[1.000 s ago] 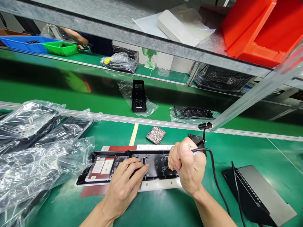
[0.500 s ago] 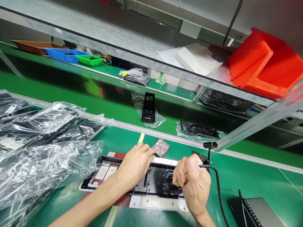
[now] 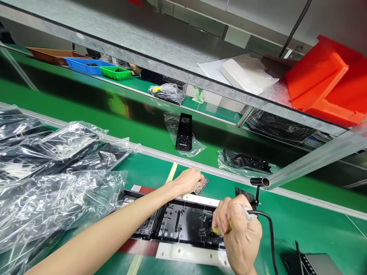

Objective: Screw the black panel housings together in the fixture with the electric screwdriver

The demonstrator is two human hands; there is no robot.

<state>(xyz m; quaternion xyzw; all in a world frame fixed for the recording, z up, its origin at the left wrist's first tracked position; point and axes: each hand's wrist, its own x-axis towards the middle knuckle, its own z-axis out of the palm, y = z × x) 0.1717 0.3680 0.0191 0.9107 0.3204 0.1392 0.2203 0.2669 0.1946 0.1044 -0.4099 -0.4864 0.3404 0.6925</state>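
My left hand (image 3: 187,181) is at a small tray (image 3: 204,185) of tiny speckled metallic pieces, its fingers bent together and pointing down into it. What the fingertips hold, if anything, is hidden. My right hand (image 3: 242,229) is wrapped round a soldering iron (image 3: 218,230) with a yellow grip and a black cable. The iron's tip points left, over or against the inside of a long black plastic housing (image 3: 187,223). This housing lies between white fixture strips (image 3: 186,253), its right end hidden by my right hand and part of its left by my forearm.
Plastic-wrapped black parts (image 3: 65,156) are piled at left. A black tube holder (image 3: 259,182) stands right of the fixture. Two black parts (image 3: 184,133) lie on bags behind the rail. A metal shelf with a red bin (image 3: 315,80) crosses above; a grey-black device (image 3: 318,263) sits at lower right.
My left hand has moved away from above the housing, up and right to the small tray. My right hand still grips the soldering iron in about the same place. The view has shifted slightly.
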